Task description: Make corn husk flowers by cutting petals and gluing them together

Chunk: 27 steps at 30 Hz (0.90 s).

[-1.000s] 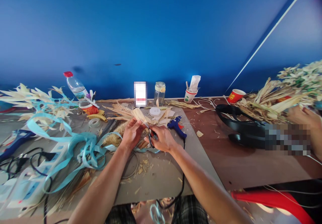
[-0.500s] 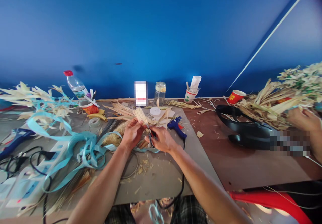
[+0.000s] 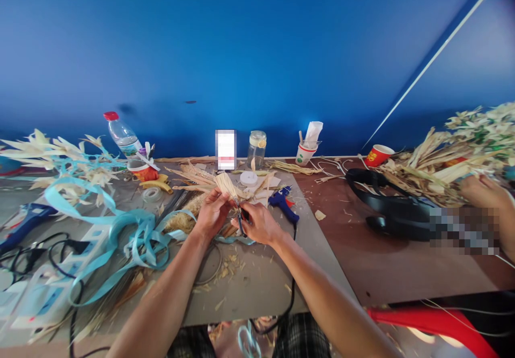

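Left of blue glue gun (image 3: 285, 206), right hand (image 3: 260, 222) curls round dark-handled scissors (image 3: 242, 225), left hand (image 3: 212, 211) beside it pinching 1 husk piece (image 3: 227, 184) (pale, flared at far end).

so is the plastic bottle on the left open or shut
Shut: a red cap sits on top of the plastic bottle. How tightly it is screwed on, I cannot tell.

Moderate light in here, blue wall (image 3: 237, 52) glowing mid-height, shadowed along its foot, husk bundle (image 3: 227, 184) brightly lit, pale sheen on brown tabletop (image 3: 422, 275), white flowers (image 3: 488, 130) soft far right, power strip (image 3: 48, 300) stretched at left, white panel (image 3: 226, 146) pixelated.
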Tool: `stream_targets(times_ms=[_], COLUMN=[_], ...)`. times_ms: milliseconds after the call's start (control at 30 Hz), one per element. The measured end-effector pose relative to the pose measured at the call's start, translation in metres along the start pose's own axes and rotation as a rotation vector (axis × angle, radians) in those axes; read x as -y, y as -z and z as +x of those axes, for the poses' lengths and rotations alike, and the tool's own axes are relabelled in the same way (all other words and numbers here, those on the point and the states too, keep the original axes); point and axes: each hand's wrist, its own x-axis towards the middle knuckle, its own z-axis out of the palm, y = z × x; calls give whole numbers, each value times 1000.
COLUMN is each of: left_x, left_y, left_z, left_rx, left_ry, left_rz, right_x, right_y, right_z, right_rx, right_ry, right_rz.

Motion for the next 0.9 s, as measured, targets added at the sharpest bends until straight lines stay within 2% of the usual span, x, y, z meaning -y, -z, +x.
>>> stream_targets(times_ms=[900], left_x=[2], left_y=[1], left_z=[0], left_rx=[17], left_ry=[-5], left_rz=[22], right_x=[0], right_y=[-1], right_z=[-1], right_rx=[16], right_ry=[-34], right_rz=[-12])
